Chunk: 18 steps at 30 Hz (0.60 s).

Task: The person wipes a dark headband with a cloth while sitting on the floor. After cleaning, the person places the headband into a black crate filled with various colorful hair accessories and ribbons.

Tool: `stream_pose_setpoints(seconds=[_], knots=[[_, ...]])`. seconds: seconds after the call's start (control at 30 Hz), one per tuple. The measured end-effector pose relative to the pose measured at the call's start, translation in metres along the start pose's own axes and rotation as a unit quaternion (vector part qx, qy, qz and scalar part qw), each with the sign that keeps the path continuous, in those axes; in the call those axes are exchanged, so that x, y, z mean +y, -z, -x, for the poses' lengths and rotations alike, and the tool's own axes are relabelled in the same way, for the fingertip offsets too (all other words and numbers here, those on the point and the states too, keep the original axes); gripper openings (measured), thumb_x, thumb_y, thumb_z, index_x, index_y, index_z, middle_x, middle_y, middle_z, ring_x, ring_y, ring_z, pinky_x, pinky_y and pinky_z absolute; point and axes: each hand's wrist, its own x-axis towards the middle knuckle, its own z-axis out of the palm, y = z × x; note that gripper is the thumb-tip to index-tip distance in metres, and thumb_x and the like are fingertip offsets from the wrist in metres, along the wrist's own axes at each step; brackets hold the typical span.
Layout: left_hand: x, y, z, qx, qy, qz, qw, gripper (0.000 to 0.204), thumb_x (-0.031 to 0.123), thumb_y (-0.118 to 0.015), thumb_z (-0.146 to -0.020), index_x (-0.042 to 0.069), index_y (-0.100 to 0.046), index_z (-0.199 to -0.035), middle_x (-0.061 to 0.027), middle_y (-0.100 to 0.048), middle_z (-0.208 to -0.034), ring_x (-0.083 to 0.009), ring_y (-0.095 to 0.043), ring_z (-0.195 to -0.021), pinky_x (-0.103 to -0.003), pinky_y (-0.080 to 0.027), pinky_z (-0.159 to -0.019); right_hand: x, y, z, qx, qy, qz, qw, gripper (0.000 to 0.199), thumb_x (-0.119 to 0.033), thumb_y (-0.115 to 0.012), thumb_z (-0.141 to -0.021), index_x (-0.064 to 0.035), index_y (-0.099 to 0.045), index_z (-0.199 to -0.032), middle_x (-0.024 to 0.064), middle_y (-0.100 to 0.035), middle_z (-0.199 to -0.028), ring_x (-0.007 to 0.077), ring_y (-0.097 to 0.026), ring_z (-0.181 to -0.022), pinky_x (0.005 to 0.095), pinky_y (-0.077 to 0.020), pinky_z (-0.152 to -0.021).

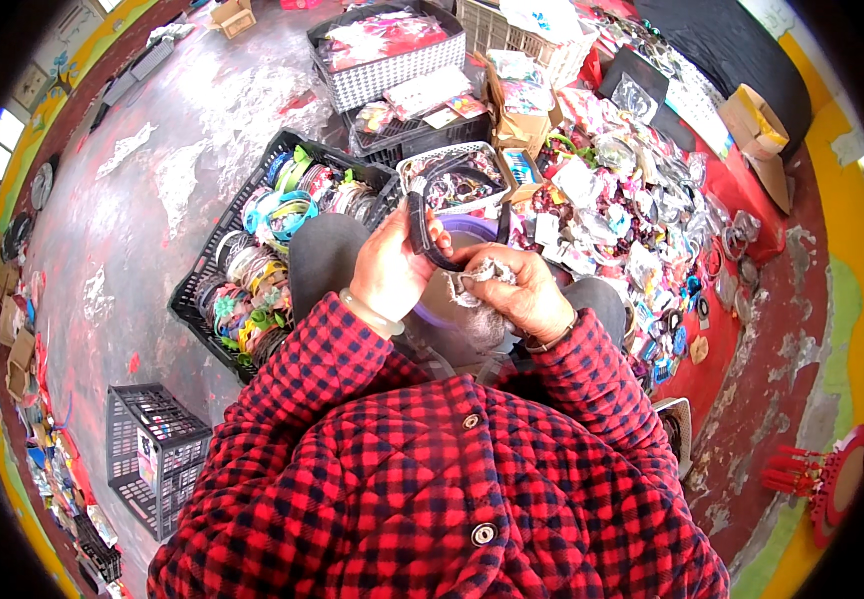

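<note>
A dark curved headband (pixel 422 232) is held upright over the lap by the left hand (pixel 392 268). The left fingers (pixel 430 232) are curled shut round one leg of the band, thumb side toward the body; the band's arc runs from above the fingertips down and across toward the other hand.

A crumpled whitish cloth (pixel 474 283) is bunched in the right hand (pixel 524 292). The right fingers (pixel 492 268) are closed over it, and the cloth is pressed to the lower end of the band, just beside the left fingertips. The two hands are nearly touching.

Step in hand, as judged: the band is being wiped with the cloth, one stretch at a time. The next move would likely call for the band to be fed or turned through the left fingers, grip loosened only slightly, so that an unwiped stretch is brought under the cloth.

Beyond the left fingers, a black crate (pixel 214 262) of coloured headbands is seen on the floor. Just past both sets of fingertips sits a small white basket (pixel 449 152) of dark bands. Beyond the right fingers, a heap of packeted accessories (pixel 622 220) is spread on a red cloth.
</note>
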Motion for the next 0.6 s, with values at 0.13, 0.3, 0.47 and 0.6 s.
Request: stream_pose_setpoints(seconds=[0.13, 0.3, 0.47, 0.6], knots=[[0.002, -0.002, -0.002, -0.002, 0.013, 0.034, 0.999, 0.029, 0.03, -0.041, -0.096, 0.003, -0.052, -0.092, -0.0055, -0.049, -0.074, -0.0185, -0.047, -0.07, -0.032, -0.041, -0.068, -0.009, 0.002, 0.003, 0.043, 0.038, -0.07, 0.996, 0.015, -0.005, -0.058, -0.083, 0.0005, -0.061, -0.097, 0.0041, -0.062, -0.098, 0.0101, -0.056, -0.09, 0.0259, -0.0444, -0.08], [0.003, 0.001, -0.001, 0.01, 0.043, 0.026, 0.999, 0.031, 0.032, -0.041, -0.096, 0.004, -0.051, -0.087, -0.0049, -0.047, -0.07, -0.0174, -0.045, -0.067, -0.03, -0.039, -0.065, -0.012, 0.014, 0.0, 0.126, 0.006, -0.273, 0.954, 0.014, -0.008, -0.055, -0.087, -0.0035, -0.058, -0.1, 0.005, -0.062, -0.091, 0.0141, -0.06, -0.083, 0.028, -0.0492, -0.073], [-0.004, -0.004, 0.003, 0.057, 0.023, -0.08, 0.995, 0.036, 0.036, -0.038, -0.096, 0.003, -0.05, -0.086, -0.0057, -0.048, -0.068, -0.0187, -0.047, -0.062, -0.031, -0.04, -0.062, -0.007, 0.023, -0.008, 0.081, -0.026, -0.38, 0.921, 0.027, -0.005, -0.055, -0.086, -0.0033, -0.05, -0.113, 0.0073, -0.059, -0.102, 0.017, -0.059, -0.091, 0.0299, -0.0479, -0.079], [-0.009, -0.016, 0.008, 0.089, 0.021, -0.173, 0.981, 0.041, 0.041, -0.04, -0.095, 0.003, -0.052, -0.082, -0.0043, -0.048, -0.065, -0.0156, -0.046, -0.059, -0.027, -0.038, -0.057, -0.031, 0.01, -0.005, 0.088, 0.016, -0.298, 0.95, 0.052, 0.006, -0.056, -0.079, -0.0035, -0.039, -0.126, 0.0069, -0.056, -0.11, 0.0174, -0.054, -0.102, 0.0309, -0.0427, -0.091]])
